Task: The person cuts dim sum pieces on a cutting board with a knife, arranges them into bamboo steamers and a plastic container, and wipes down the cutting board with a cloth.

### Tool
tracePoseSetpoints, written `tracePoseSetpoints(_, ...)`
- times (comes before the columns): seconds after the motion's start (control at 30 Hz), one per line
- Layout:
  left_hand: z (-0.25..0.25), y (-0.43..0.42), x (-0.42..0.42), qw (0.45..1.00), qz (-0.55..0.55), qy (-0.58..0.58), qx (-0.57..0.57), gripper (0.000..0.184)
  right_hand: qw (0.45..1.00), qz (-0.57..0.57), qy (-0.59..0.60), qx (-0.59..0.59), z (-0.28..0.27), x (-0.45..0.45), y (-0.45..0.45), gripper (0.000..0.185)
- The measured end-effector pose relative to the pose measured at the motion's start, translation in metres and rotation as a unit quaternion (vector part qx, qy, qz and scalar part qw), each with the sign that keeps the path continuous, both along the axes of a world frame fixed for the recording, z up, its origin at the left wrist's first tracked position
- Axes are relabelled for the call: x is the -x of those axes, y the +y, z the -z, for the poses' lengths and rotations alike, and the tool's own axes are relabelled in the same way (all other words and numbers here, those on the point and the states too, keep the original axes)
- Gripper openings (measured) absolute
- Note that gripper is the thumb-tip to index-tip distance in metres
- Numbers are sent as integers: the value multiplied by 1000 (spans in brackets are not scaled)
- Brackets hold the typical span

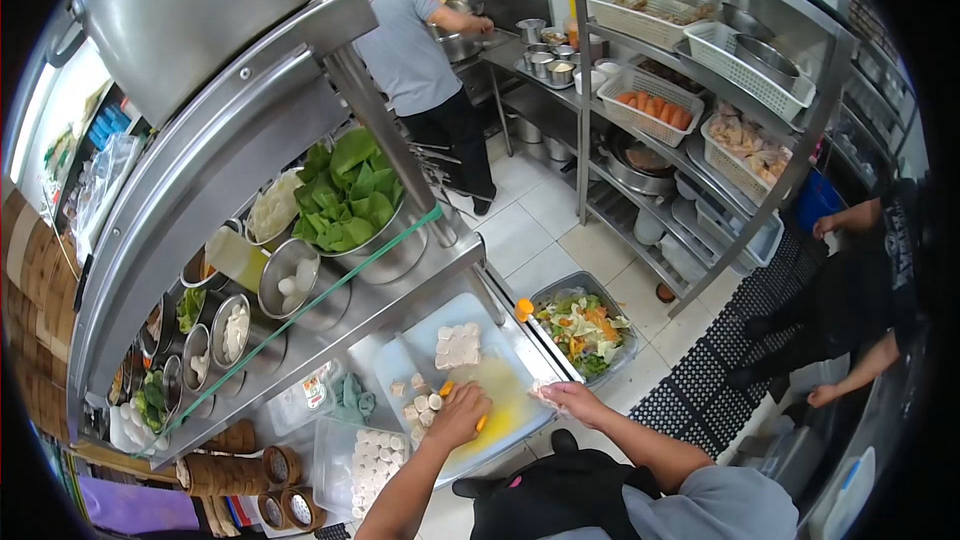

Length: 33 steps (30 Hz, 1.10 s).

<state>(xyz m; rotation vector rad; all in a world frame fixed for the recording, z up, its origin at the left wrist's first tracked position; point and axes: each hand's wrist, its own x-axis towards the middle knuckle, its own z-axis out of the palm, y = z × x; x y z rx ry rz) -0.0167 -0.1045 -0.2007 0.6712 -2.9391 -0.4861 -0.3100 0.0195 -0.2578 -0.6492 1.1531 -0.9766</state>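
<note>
My left hand (pixel 462 414) is closed over an orange, stick-like thing (pixel 481 424) on the pale blue cutting board (pixel 520 365). Its ends show on both sides of my fingers, but its kind is unclear. At the board's right edge, my right hand (pixel 572 400) pinches a small, pale, crumpled thing (pixel 544 395). Short whitish chunks (pixel 422 408) lie just left of my left hand. Farther up the board sits a square group of white pieces (pixel 458 346). A yellow, wet-looking stain (pixel 500 390) spreads between my hands.
A clear tub (pixel 335 460) of white pieces stands left of the board, near a green cloth (pixel 353 400). A bin of vegetable scraps (pixel 583 325) is on the floor. Metal pots of leafy greens (pixel 350 190) line the shelf. One person (pixel 415 45) stands behind, another (pixel 850 290) at right.
</note>
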Motion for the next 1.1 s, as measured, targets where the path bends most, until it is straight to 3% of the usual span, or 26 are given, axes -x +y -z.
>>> tracePoseSetpoints(0.07, -33, 14, 9, 996, -19, -62, 61, 43, 1000, -1, -24, 3, -14, 1, 7, 40)
tracePoseSetpoints(0.13, -63, 30, 15, 997, -29, -46, 46, 49, 991, -43, -94, -79, -39, -4, 6, 42)
tracePoseSetpoints(0.2, -83, 40, 22, 997, -59, -27, 29, 56, 987, -94, -103, -86, -45, -17, -1, 40)
tracePoseSetpoints(0.27, -95, 60, 21, 950, -94, 199, -220, 57, 971, -181, -112, -110, -43, -34, -1, 39)
tracePoseSetpoints(0.33, -74, 69, -3, 958, -72, 198, -193, 53, 968, -203, -127, -72, -38, -50, -14, 42)
tracePoseSetpoints(0.4, -88, 81, -30, 958, -119, 217, -147, 48, 954, -257, -146, -48, -47, -66, -32, 44)
tracePoseSetpoints(0.47, -90, 98, -62, 948, -181, 222, -137, 41, 962, -249, -95, -62, -88, -102, -39, 40)
tracePoseSetpoints(0.57, -109, 132, -100, 904, -355, 193, -137, 36, 932, -342, -120, -10, -94, -148, -57, 37)
tracePoseSetpoints(0.6, -101, 140, -118, 895, -375, 203, -132, 36, 924, -364, -113, -12, -97, -171, -61, 37)
tracePoseSetpoints(0.67, -80, 160, -161, 807, -516, 286, -23, 35, 944, -305, -103, -64, -101, -213, -63, 39)
tracePoseSetpoints(0.7, -87, 170, -189, 762, -571, 303, -21, 36, 942, -306, -106, -86, -106, -236, -66, 44)
tracePoseSetpoints(0.8, -51, 196, -311, 648, -705, 279, 74, 31, 926, -335, -116, -131, -100, -302, -73, 49)
tracePoseSetpoints(0.83, -62, 207, -354, 635, -725, 261, 59, 30, 913, -360, -129, -141, -95, -323, -74, 52)
tracePoseSetpoints(0.9, -32, 220, -437, 596, -751, 257, 122, 26, 912, -368, -96, -155, -101, -368, -71, 52)
tracePoseSetpoints(0.93, -37, 220, -468, 578, -784, 201, 110, 28, 909, -374, -71, -169, -104, -392, -67, 51)
tracePoseSetpoints(1.03, -20, 202, -532, 593, -776, 185, 106, 31, 907, -365, -63, -198, -110, -464, -57, 50)
tracePoseSetpoints(1.1, 5, 185, -557, 632, -755, 148, 98, 33, 898, -369, -83, -226, -108, -512, -55, 48)
